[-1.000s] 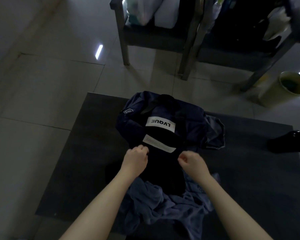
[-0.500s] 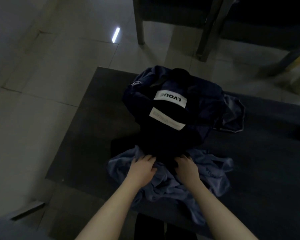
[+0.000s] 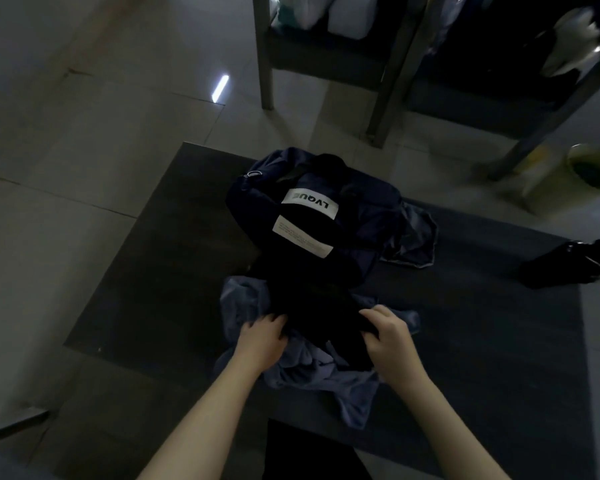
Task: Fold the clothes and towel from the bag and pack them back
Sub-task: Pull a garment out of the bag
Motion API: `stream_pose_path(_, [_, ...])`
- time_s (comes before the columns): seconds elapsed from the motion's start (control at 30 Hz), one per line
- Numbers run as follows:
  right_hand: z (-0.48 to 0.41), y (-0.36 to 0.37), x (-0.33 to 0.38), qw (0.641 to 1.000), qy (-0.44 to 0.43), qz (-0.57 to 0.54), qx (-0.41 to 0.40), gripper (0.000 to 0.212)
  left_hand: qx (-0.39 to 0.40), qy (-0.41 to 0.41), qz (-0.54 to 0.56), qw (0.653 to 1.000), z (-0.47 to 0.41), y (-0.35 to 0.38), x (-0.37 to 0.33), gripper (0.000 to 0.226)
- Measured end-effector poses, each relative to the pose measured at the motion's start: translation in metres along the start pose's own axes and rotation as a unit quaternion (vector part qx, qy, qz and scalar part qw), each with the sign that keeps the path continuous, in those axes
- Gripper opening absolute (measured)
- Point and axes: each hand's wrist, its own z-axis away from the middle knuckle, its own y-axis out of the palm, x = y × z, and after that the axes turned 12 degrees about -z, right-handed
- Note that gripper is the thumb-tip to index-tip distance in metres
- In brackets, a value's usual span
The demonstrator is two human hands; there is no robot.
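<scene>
Centrally, a navy bag (image 3: 361, 209) lies on a dark mat (image 3: 153, 271) spread over a tiled floor (image 3: 66, 133). The bag carries 2 white labels: the upper label (image 3: 309, 204) reads "LVQUE" upside down from this viewpoint, and the lower label (image 3: 302, 237) bears small print too fine to read. A black garment (image 3: 323, 306) extends from the bag toward the viewer and overlies a crumpled blue cloth (image 3: 312, 372) at the mat's near edge.

The left hand (image 3: 262, 337) has its fingers curled onto the left margin of the black garment, where it meets the blue cloth. The right hand (image 3: 392, 337) grips the garment's right margin, with thumb and fingers folded over the fabric. Both forearms enter from the bottom of the view, and the 2 hands lie apart, with the garment between them.

A second blue-grey cloth (image 3: 413, 237) lies bunched against the bag's right side, touching it. A black object (image 3: 565, 268), which cannot be identified in the dim light, lies on the mat well to the right of the bag. Beyond the mat stand grey furniture legs (image 3: 266, 64) supporting dark shelves or seats loaded with pale bundles. A yellow-green bin (image 3: 548, 181) stands on the floor at far right. A bright strip of reflected light (image 3: 220, 88) marks a tile left of the legs.
</scene>
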Motion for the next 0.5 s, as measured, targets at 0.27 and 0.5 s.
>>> stream_pose_path(0.27, [0.047, -0.063, 0.027, 0.989, -0.021, -0.021, -0.144, 0.028, 0.086, -0.01, -0.024, 0.996, 0.013, -0.004, -0.006, 0.05])
stream_pose_path(0.5, [0.08, -0.123, 0.068, 0.967, -0.026, -0.077, -0.243, 0.034, 0.07, 0.024, -0.008, 0.997, 0.018, -0.027, -0.042, 0.046])
